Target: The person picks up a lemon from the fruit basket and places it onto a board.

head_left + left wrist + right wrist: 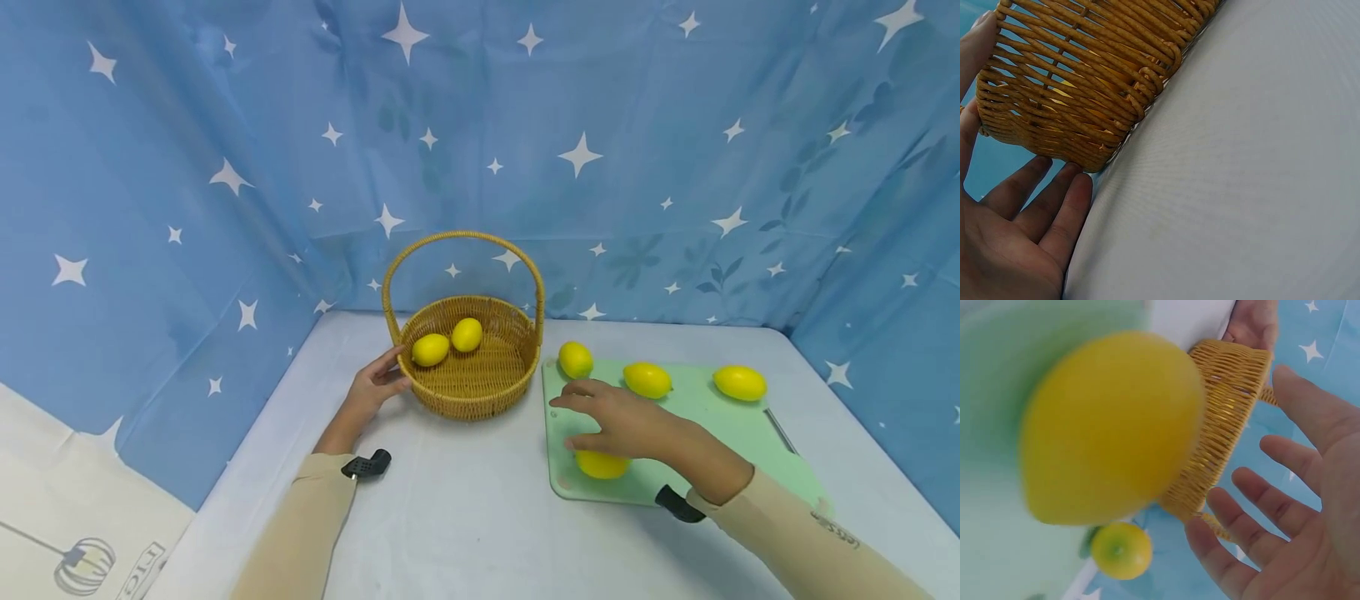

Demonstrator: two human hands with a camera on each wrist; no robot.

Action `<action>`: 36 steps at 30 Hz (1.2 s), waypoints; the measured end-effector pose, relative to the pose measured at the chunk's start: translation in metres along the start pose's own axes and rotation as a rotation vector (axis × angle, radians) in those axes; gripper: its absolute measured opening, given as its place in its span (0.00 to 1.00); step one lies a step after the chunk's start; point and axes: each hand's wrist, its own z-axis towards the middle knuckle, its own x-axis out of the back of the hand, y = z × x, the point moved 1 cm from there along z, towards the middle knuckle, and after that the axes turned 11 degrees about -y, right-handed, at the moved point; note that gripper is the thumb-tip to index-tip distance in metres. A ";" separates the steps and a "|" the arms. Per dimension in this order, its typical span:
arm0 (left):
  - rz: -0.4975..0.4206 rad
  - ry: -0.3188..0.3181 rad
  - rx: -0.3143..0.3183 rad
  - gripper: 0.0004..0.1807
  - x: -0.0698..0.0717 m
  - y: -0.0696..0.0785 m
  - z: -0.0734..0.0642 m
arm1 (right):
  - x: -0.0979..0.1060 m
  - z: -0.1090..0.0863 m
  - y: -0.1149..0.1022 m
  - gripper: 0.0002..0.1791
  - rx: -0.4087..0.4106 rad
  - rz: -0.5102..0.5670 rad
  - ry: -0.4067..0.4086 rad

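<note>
A wicker basket [472, 407] with a tall arched handle holds two lemons, one lemon [431, 350] at its left side and another lemon [467, 335] beside it. My left hand [372, 390] touches the basket's left side, its fingers mostly straight against the weave [1079, 106]. Above a lemon [602, 466] on the light green board [675, 475] hovers my right hand [618, 419], fingers spread. In the right wrist view that lemon [1116, 431] looms large, apart from the visible fingers. Three more lemons lie along the board's far side, including one lemon [575, 360] nearest the basket.
Two of the far lemons are a middle lemon [648, 380] and a right lemon [740, 383]. A thin metallic strip [782, 431] lies at the board's right edge. A white cloth [465, 517] covers the table, with a blue star-patterned curtain [480, 117] behind.
</note>
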 end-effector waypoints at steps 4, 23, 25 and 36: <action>-0.013 -0.008 0.002 0.37 -0.001 0.005 -0.001 | 0.014 0.015 0.000 0.30 0.021 -0.005 -0.016; 0.035 0.017 -0.011 0.36 -0.001 -0.006 -0.001 | 0.039 0.078 -0.010 0.24 0.099 -0.117 -0.080; 0.038 0.017 -0.010 0.36 -0.001 -0.006 -0.001 | 0.041 0.084 -0.010 0.23 0.095 -0.108 -0.077; 0.038 0.022 -0.005 0.38 -0.002 -0.005 -0.001 | 0.046 0.118 -0.009 0.26 0.046 -0.083 -0.061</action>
